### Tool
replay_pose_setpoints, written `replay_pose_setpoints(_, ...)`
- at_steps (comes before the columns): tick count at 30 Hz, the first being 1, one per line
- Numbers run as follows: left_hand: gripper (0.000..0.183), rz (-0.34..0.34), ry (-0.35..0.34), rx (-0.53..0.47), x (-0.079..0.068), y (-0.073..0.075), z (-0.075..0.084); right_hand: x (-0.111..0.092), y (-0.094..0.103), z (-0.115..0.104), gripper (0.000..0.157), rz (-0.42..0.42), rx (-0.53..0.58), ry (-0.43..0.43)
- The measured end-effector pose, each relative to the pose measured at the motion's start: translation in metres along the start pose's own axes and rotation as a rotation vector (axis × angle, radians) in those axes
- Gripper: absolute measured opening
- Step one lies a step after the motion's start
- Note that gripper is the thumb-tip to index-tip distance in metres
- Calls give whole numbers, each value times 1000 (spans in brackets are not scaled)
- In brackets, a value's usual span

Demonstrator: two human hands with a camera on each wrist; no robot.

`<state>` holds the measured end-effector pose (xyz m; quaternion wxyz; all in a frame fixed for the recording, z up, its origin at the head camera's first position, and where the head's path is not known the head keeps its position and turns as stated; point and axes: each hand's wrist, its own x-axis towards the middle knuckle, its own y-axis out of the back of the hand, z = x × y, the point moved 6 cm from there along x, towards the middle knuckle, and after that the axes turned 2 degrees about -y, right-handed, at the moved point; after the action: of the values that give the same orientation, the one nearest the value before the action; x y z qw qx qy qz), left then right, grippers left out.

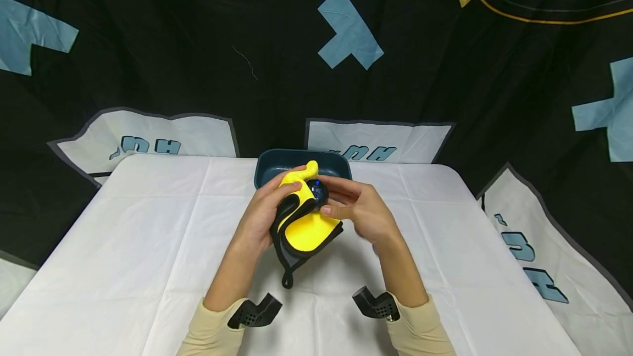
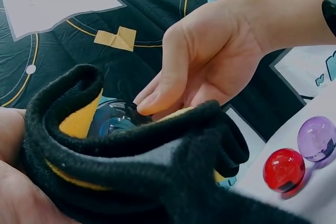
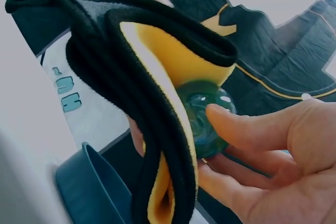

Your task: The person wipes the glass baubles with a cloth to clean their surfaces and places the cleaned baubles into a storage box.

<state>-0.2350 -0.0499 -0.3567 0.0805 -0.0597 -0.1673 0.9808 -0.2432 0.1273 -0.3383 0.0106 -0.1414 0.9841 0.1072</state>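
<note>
The left hand (image 1: 258,213) grips the black-edged yellow cloth (image 1: 309,232) and the right hand (image 1: 368,210) pinches, at the cloth's one o'clock, a translucent ball (image 1: 317,193), probably hard, slippery and breakable, best held round its middle.

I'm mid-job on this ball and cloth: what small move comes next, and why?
I'd probably turn the ball slightly against the cloth. The right hand holds the ball between thumb and fingers, while the left hand grips the cloth, its yellow side folded close to the ball. A small turn should bring a different patch to the cloth.
</note>
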Motion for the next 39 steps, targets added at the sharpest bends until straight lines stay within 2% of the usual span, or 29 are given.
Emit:
replay_pose_setpoints(5, 38, 0, 8, 0, 0, 0, -1, 4, 0, 2, 53, 48, 19, 17)
replay_pose_setpoints(13, 39, -4, 8, -11, -1, 0, 1, 6, 2, 7, 44, 107, -36, -35)
replay_pose_setpoints(16, 38, 8, 11, -6, 0, 0, 1, 5, 1, 6, 46, 99, -15, -12)
replay_pose_setpoints(20, 38, 16, 13, -10, 0, 1, 2, 4, -3, 2, 49, 69, 92, 46)
replay_pose_setpoints(23, 38, 16, 6, -12, 0, 1, 3, 4, -6, -1, 49, 48, 119, 79)
replay_pose_setpoints(27, 39, 16, -4, -11, 0, 1, 2, 2, -6, -4, 52, 11, 60, 81)
replay_pose_setpoints(33, 39, 3, -3, 6, 2, 1, -1, 2, -3, -3, 56, -28, 46, 72)
replay_pose_setpoints(39, 39, 2, 6, -2, 2, 0, 0, 4, -2, 1, 49, 34, -1, 52)
